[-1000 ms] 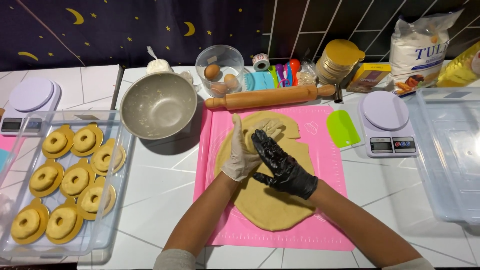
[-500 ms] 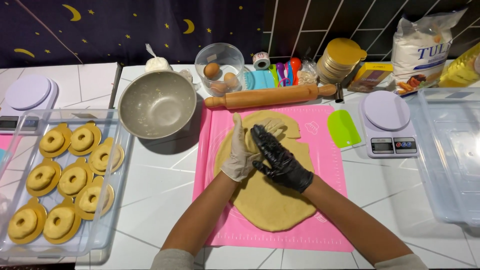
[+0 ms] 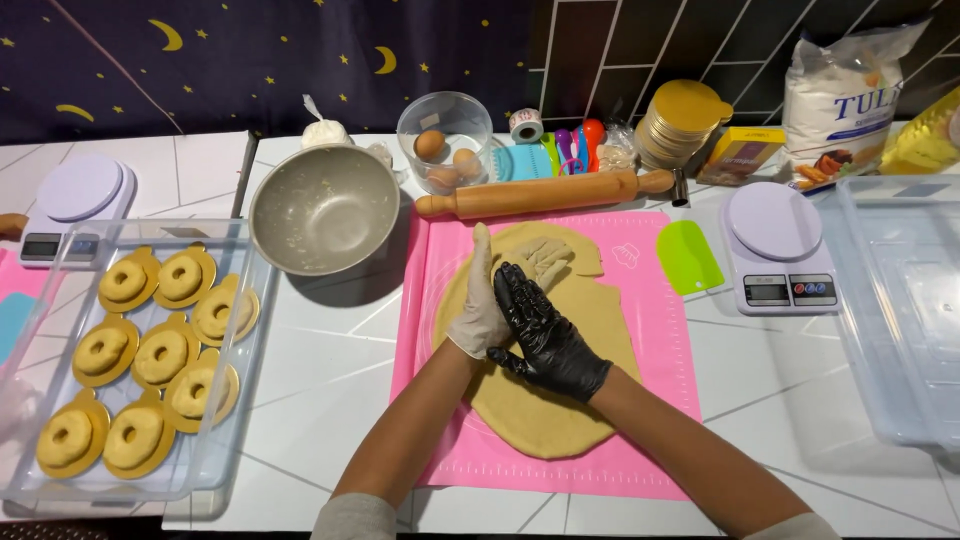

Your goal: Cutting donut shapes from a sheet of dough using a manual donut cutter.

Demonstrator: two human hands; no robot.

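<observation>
Left hand [image 3: 483,305], in a whitish glove, stands on edge on the dough sheet [image 3: 545,400], fingers straight and pressed together, holding nothing; right hand [image 3: 540,330], in a black glove, lies flat against it, fingers together, palm down on the dough; neither grip pinches anything. Dough sheet is spread on the pink mat [image 3: 660,330] at the middle of the white tiled counter [image 3: 330,380]; a rumpled folded flap of dough [image 3: 548,258] sits just past the fingertips. Wooden rolling pin [image 3: 545,193] lies along the mat's far edge; steel bowl [image 3: 323,208] just left of the mat; green scraper [image 3: 688,257] on the mat's right edge, beside a white scale [image 3: 775,248]; clear tray [image 3: 225,440] at left holds ring-shaped dough pieces [image 3: 160,353] on yellow discs.
</observation>
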